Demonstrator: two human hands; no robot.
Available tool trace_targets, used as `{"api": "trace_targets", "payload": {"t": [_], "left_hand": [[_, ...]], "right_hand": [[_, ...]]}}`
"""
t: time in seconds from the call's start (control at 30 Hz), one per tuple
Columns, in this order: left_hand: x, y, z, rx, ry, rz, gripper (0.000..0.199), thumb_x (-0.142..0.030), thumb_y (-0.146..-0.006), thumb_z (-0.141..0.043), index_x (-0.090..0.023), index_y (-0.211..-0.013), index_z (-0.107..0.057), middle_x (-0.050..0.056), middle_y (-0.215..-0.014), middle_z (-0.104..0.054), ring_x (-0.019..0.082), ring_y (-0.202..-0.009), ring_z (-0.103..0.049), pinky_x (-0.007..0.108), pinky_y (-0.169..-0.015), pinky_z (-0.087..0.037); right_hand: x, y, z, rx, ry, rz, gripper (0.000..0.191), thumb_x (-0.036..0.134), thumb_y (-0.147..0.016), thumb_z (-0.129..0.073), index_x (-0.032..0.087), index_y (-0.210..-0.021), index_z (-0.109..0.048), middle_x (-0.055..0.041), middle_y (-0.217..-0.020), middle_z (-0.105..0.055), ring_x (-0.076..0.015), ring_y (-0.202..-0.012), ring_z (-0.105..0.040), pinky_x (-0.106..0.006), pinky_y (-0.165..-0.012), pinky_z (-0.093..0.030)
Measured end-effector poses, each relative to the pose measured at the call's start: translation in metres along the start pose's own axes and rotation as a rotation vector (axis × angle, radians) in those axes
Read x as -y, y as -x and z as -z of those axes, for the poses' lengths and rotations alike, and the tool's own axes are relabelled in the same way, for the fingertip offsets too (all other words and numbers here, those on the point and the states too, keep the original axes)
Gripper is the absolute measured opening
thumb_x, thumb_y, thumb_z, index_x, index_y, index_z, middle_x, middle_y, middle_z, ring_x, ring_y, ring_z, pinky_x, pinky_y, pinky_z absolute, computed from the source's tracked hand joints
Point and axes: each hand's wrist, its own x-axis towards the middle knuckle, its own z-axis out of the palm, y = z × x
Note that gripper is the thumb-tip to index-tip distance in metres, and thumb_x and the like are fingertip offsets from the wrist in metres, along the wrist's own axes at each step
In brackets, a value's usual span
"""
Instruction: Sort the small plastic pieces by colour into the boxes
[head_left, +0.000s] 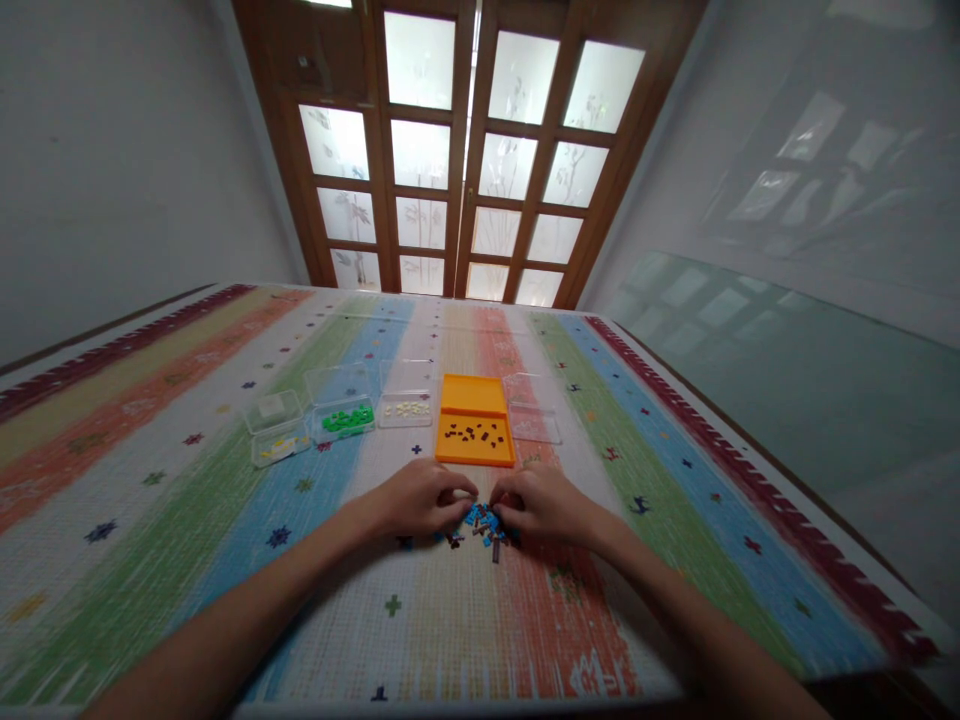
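Table [337, 640] covered by a striped cloth; we look across it from the near edge toward the far one, where a wooden glazed door [461, 200] stands beyond.

Both bare forearms reach in over the near edge. Midway between the left and right edges, closer to the near edge than the far, we find a small heap of loose pieces [484, 522]: mostly blue, with dark brownish ones mixed in, one longer brown piece poking out on the near-edge side.

Left hand [424, 497] at the heap's left-edge side, fingers curled, thumb and forefinger drawn close together; a few dark bits lie just below its fingertips. Right hand [544, 503] at the opposite side, likewise curled, fingertips at the blue pieces. We cannot tell whether either hand pinches a piece. The two hands stand apart, the heap between them.

Just past the hands, toward the far edge: an orange case [472, 393], opened flat, dark brown pieces [471, 433] scattered in its near half. To its right-edge side, a clear box [534, 437]. Toward the left edge we note three more open clear containers in a row, holding cream pieces [406, 409], bright green pieces [347, 420], and lastly yellow and white pieces [285, 446].
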Motion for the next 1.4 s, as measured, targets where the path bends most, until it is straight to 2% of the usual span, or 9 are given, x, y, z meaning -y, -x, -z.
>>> {"api": "trace_targets", "payload": {"t": [0.1, 0.3, 0.43, 0.57, 0.67, 0.87, 1.0, 1.27, 1.4], "left_hand": [[-0.006, -0.002, -0.002, 0.035, -0.005, -0.049, 0.026, -0.019, -0.087, -0.051, -0.019, -0.096, -0.075, 0.002, -0.069, -0.072, 0.011, -0.060, -0.062, 0.021, -0.062, -0.043], [-0.012, -0.005, -0.006, 0.054, -0.064, -0.071, 0.023, -0.021, -0.091, -0.053, -0.017, -0.088, -0.076, 0.004, -0.068, -0.073, 0.012, -0.059, -0.062, 0.022, -0.060, -0.041], [-0.013, -0.005, -0.010, 0.026, -0.105, -0.032, 0.025, -0.027, -0.093, -0.053, -0.017, -0.092, -0.076, 0.008, -0.078, -0.076, 0.015, -0.066, -0.066, 0.025, -0.061, -0.041], [-0.016, -0.006, -0.011, 0.016, -0.100, 0.027, 0.023, -0.024, -0.090, -0.055, -0.017, -0.093, -0.077, 0.008, -0.079, -0.076, 0.015, -0.065, -0.064, 0.026, -0.063, -0.042], [-0.018, -0.006, -0.010, 0.014, -0.067, 0.095, 0.021, -0.020, -0.084, -0.057, -0.017, -0.091, -0.077, 0.006, -0.071, -0.073, 0.014, -0.058, -0.060, 0.026, -0.061, -0.041], [-0.023, -0.006, -0.007, 0.019, -0.025, 0.148, 0.023, -0.015, -0.078, -0.058, -0.017, -0.090, -0.077, 0.004, -0.065, -0.070, 0.012, -0.053, -0.054, 0.027, -0.062, -0.042], [-0.023, -0.005, -0.008, 0.009, -0.015, 0.167, 0.020, -0.019, -0.080, -0.058, -0.017, -0.088, -0.077, 0.003, -0.064, -0.069, 0.011, -0.052, -0.053, 0.025, -0.058, -0.040], [-0.021, -0.003, -0.010, 0.010, 0.001, 0.170, 0.023, -0.015, -0.078, -0.058, -0.018, -0.089, -0.077, 0.003, -0.067, -0.070, 0.012, -0.056, -0.055, 0.025, -0.058, -0.040], [-0.019, -0.004, -0.006, 0.029, 0.053, 0.175, 0.025, -0.013, -0.076, -0.056, -0.017, -0.090, -0.077, 0.002, -0.065, -0.068, 0.012, -0.054, -0.053, 0.024, -0.058, -0.040]], "right_hand": [[0.000, -0.001, -0.001, 0.012, 0.022, -0.006, 0.018, 0.018, -0.084, -0.060, 0.017, -0.092, -0.077, -0.0060, -0.079, -0.075, -0.0159, -0.069, -0.063, -0.025, -0.061, -0.034], [-0.006, 0.000, 0.003, 0.024, 0.016, 0.019, 0.015, 0.018, -0.087, -0.060, 0.016, -0.093, -0.074, -0.0044, -0.075, -0.072, -0.0146, -0.068, -0.060, -0.024, -0.061, -0.032], [-0.020, -0.003, 0.011, -0.072, -0.017, 0.043, 0.015, 0.020, -0.089, -0.058, 0.016, -0.093, -0.072, -0.0022, -0.070, -0.067, -0.0123, -0.063, -0.055, -0.024, -0.060, -0.031], [-0.040, -0.016, 0.018, -0.173, -0.028, 0.015, 0.016, 0.023, -0.090, -0.058, 0.015, -0.092, -0.071, -0.0016, -0.068, -0.065, -0.0115, -0.059, -0.052, -0.023, -0.058, -0.031], [-0.050, -0.033, 0.021, -0.228, -0.005, -0.011, 0.014, 0.018, -0.088, -0.058, 0.015, -0.089, -0.072, -0.0038, -0.075, -0.068, -0.0125, -0.064, -0.055, -0.023, -0.060, -0.034], [-0.053, -0.064, 0.024, -0.198, 0.141, -0.192, 0.018, 0.022, -0.089, -0.061, 0.015, -0.094, -0.076, -0.0096, -0.092, -0.074, -0.0172, -0.078, -0.063, -0.025, -0.068, -0.040], [-0.051, -0.074, 0.020, -0.180, 0.175, -0.205, 0.021, 0.024, -0.090, -0.060, 0.015, -0.098, -0.078, -0.0120, -0.096, -0.076, -0.0210, -0.087, -0.065, -0.027, -0.071, -0.042], [-0.050, -0.066, 0.025, -0.181, 0.187, -0.176, 0.025, 0.020, -0.089, -0.055, 0.016, -0.098, -0.078, -0.0114, -0.093, -0.076, -0.0189, -0.080, -0.064, -0.026, -0.067, -0.040], [-0.046, -0.051, 0.032, -0.237, 0.115, -0.106, 0.023, 0.020, -0.088, -0.058, 0.016, -0.099, -0.077, -0.0071, -0.081, -0.073, -0.0148, -0.068, -0.059, -0.025, -0.064, -0.038]]}}
